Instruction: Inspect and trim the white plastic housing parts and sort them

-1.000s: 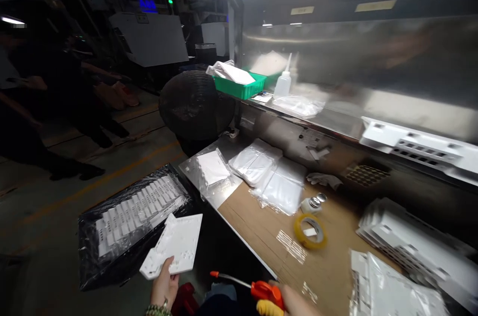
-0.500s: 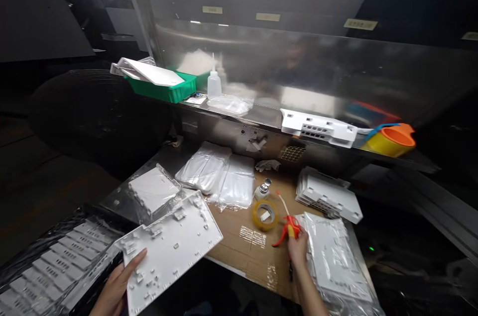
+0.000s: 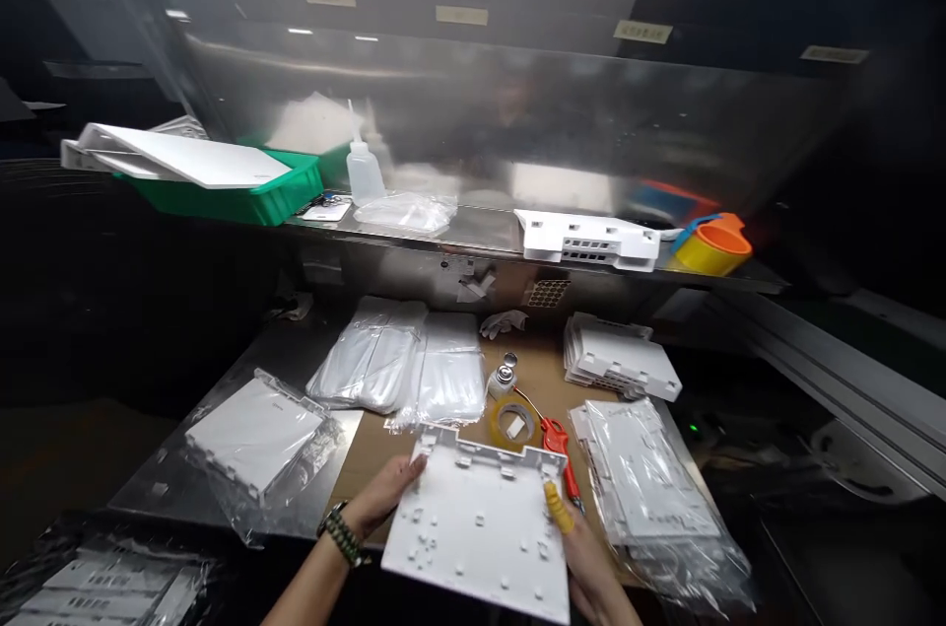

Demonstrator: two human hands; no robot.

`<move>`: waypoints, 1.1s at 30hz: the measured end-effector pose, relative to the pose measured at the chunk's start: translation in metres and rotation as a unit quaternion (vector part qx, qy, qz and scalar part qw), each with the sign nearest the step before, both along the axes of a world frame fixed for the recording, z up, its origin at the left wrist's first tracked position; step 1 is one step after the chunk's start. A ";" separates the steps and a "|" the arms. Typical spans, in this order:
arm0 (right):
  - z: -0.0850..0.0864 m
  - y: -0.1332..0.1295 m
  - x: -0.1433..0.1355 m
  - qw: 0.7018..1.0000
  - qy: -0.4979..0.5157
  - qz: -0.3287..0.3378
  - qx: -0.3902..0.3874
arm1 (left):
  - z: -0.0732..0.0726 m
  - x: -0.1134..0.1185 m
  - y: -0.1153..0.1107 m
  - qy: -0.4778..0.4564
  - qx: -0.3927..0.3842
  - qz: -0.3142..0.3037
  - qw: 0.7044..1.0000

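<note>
I'm holding the white plastic panel (image 3: 480, 537) flat over the counter (image 3: 458, 453) edge, left hand (image 3: 384, 498) and right hand (image 3: 583, 557) pinching its 2 side edges; it's looking light, stiff, with fragile clips, so gripping edges only.

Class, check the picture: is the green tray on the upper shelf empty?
No, the green tray on the shelf holds flat white panels.
</note>
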State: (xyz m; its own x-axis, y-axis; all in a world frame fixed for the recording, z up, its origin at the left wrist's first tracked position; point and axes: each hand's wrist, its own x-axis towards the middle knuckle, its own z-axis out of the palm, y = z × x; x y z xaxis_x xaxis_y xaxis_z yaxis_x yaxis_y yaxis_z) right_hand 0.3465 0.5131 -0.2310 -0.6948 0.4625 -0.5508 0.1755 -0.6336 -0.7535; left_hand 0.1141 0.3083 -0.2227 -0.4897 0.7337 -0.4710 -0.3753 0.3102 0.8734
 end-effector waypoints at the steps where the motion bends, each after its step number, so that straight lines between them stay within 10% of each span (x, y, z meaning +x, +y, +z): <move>1: 0.006 0.001 0.004 0.999 -0.011 -0.030 -0.021 | -0.007 -0.009 0.015 0.030 -0.005 -0.006 1.000; 7: 0.043 0.016 0.025 0.967 -0.037 -0.251 0.007 | -0.057 -0.062 0.090 0.262 -0.057 0.002 0.963; 12: 0.066 0.009 0.034 0.941 -0.041 -0.335 0.036 | -0.084 -0.082 0.109 0.340 -0.075 -0.065 0.935; 23: 0.056 -0.008 0.047 0.933 -0.077 -0.342 0.088 | -0.095 -0.152 0.121 0.295 -0.142 -0.150 0.933; 33: 0.016 -0.043 -0.056 0.928 -0.084 -0.223 0.285 | -0.093 -0.150 0.119 0.334 -0.097 -0.152 0.925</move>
State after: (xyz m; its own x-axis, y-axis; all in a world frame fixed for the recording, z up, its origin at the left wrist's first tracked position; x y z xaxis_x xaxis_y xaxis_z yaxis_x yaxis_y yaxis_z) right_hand 0.2904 0.4701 -0.2155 -0.2908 0.9333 -0.2108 0.1371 -0.1774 -0.9746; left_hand -0.0354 0.4274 -0.3157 -0.5038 0.8189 -0.2748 0.3595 0.4880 0.7954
